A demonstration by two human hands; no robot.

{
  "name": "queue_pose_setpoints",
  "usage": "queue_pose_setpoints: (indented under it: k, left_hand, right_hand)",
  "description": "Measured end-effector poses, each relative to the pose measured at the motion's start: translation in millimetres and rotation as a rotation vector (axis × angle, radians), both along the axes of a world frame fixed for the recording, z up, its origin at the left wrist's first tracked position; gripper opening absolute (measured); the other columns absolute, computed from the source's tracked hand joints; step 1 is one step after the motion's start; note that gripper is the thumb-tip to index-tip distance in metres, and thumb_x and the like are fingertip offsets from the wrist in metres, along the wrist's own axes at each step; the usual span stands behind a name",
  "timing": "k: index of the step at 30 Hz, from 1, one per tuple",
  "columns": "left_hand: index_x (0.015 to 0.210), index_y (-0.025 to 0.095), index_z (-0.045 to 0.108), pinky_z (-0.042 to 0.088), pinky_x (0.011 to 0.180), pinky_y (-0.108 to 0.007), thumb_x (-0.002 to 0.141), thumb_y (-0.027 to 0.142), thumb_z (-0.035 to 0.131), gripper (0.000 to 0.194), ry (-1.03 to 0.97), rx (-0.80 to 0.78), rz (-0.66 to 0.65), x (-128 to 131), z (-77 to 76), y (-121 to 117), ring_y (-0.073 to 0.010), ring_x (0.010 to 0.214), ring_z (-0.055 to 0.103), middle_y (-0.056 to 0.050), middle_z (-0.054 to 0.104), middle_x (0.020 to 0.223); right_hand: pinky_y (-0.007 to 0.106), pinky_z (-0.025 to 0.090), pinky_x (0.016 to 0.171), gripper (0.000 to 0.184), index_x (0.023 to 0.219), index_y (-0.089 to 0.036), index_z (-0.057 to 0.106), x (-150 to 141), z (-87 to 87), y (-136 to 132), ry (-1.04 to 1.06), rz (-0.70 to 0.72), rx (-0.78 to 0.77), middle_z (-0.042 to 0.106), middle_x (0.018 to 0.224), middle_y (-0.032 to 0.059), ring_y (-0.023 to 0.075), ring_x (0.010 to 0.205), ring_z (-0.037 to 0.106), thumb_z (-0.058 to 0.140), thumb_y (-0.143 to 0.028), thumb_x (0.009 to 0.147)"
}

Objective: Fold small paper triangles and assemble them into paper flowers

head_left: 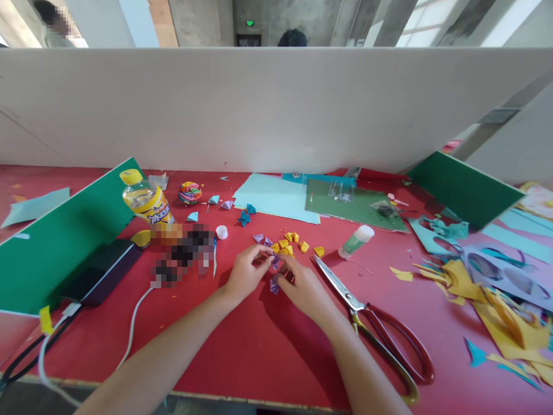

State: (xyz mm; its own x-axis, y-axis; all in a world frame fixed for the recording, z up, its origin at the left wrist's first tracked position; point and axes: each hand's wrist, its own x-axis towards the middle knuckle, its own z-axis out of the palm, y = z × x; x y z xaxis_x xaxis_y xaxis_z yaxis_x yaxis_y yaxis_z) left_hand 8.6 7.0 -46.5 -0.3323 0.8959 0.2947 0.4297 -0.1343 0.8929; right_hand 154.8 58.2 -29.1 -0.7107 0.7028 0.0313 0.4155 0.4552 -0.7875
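At the middle of the red table [233, 351], my left hand [245, 275] pinches a small purple folded paper piece [275, 263] between thumb and fingers. From the other side my right hand [305, 288] has its fingers closed on the same piece. A second purple bit [274, 285] shows just below, at my right fingertips; whether it is joined to the first I cannot tell. Several yellow folded paper pieces [303, 247] lie just beyond my hands, next to a pair of lilac pieces [258, 238]. Teal folded pieces [244, 218] sit farther back.
Large scissors [349, 297] lie right of my right hand, near an upright glue stick [356, 241]. Paper scraps [496, 311] cover the right side. At left are a drink bottle [147, 199], a black power bank [101, 271] and a white cable [133, 323]. A white partition [276, 109] stands behind.
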Motion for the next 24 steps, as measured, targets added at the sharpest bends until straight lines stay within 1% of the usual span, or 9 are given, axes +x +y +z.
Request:
queue_pose_setpoints:
  k: [5,7,9,11,14,17,19,21,24]
  left_hand:
    - [0.080,0.015,0.056,0.048,0.066,-0.025,0.074,0.028,0.059,0.015,-0.174,-0.013,-0.016,2,-1.0,1,-0.0151,0.073,0.061,-0.003,0.063,0.076]
    - [0.079,0.015,0.056,0.048,0.067,-0.025,0.074,0.029,0.059,0.015,-0.193,-0.024,-0.041,2,0.9,0,-0.0151,0.072,0.061,-0.003,0.063,0.075]
    - [0.081,0.015,0.058,0.049,0.068,-0.025,0.076,0.026,0.055,0.013,-0.168,-0.036,-0.077,2,3.6,-2,-0.0152,0.075,0.062,-0.004,0.064,0.078]
    - [0.086,0.016,0.060,0.048,0.073,-0.026,0.078,0.020,0.051,0.012,-0.117,-0.033,-0.123,1,6.3,-4,-0.0158,0.081,0.062,-0.005,0.065,0.085]
    - [0.095,0.018,0.060,0.047,0.079,-0.028,0.078,0.013,0.048,0.022,-0.046,0.005,-0.201,1,8.4,-6,-0.0167,0.092,0.059,-0.006,0.065,0.095]
    - [0.099,0.019,0.059,0.048,0.077,-0.027,0.077,0.017,0.053,0.023,-0.025,0.050,-0.251,0,8.2,-6,-0.0176,0.096,0.057,-0.007,0.063,0.100]
    - [0.096,0.018,0.060,0.049,0.074,-0.027,0.076,0.020,0.057,0.020,-0.002,0.093,-0.268,-1,7.7,-5,-0.0178,0.094,0.058,-0.008,0.062,0.100]
    - [0.091,0.017,0.062,0.049,0.075,-0.027,0.075,0.021,0.059,0.017,0.045,0.147,-0.275,-1,7.6,-5,-0.0172,0.091,0.058,-0.008,0.062,0.096]
    - [0.087,0.016,0.063,0.049,0.073,-0.027,0.076,0.020,0.059,0.013,0.096,0.199,-0.292,-1,8.4,-6,-0.0160,0.086,0.059,-0.008,0.061,0.090]
  right_hand:
    - [0.024,0.034,0.054,0.038,0.112,-0.020,0.050,0,2.1,1,-0.002,-0.014,0.009,0.061,0.075,0.0027,0.0167,0.061,0.053,0.043,-0.018,0.075]
    - [0.024,0.033,0.052,0.038,0.113,-0.020,0.050,0,1.5,1,0.024,-0.003,-0.011,0.060,0.072,0.0021,0.0156,0.058,0.051,0.043,-0.017,0.075]
    - [0.024,0.034,0.053,0.039,0.114,-0.020,0.050,0,0.2,1,0.080,0.003,-0.070,0.058,0.071,0.0013,0.0147,0.058,0.050,0.044,-0.017,0.075]
    - [0.024,0.035,0.055,0.040,0.116,-0.020,0.048,0,-0.7,2,0.168,-0.005,-0.192,0.056,0.071,0.0005,0.0142,0.060,0.049,0.045,-0.020,0.077]
    - [0.024,0.036,0.056,0.042,0.119,-0.019,0.046,1,1.4,4,0.322,-0.013,-0.452,0.049,0.068,-0.0017,0.0121,0.060,0.046,0.049,-0.025,0.078]
    - [0.022,0.035,0.054,0.043,0.118,-0.018,0.049,3,8.2,4,0.420,-0.016,-0.672,0.046,0.065,-0.0030,0.0095,0.058,0.043,0.053,-0.026,0.075]
    - [0.020,0.033,0.051,0.040,0.112,-0.018,0.054,6,12.5,5,0.436,-0.007,-0.770,0.047,0.065,-0.0031,0.0081,0.056,0.041,0.056,-0.024,0.073]
    - [0.019,0.032,0.050,0.034,0.105,-0.019,0.059,9,14.4,5,0.427,0.022,-0.840,0.048,0.066,-0.0029,0.0071,0.055,0.039,0.058,-0.022,0.071]
    - [0.019,0.034,0.051,0.029,0.098,-0.020,0.062,12,13.4,6,0.416,0.057,-0.898,0.052,0.069,-0.0020,0.0073,0.057,0.042,0.059,-0.020,0.070]
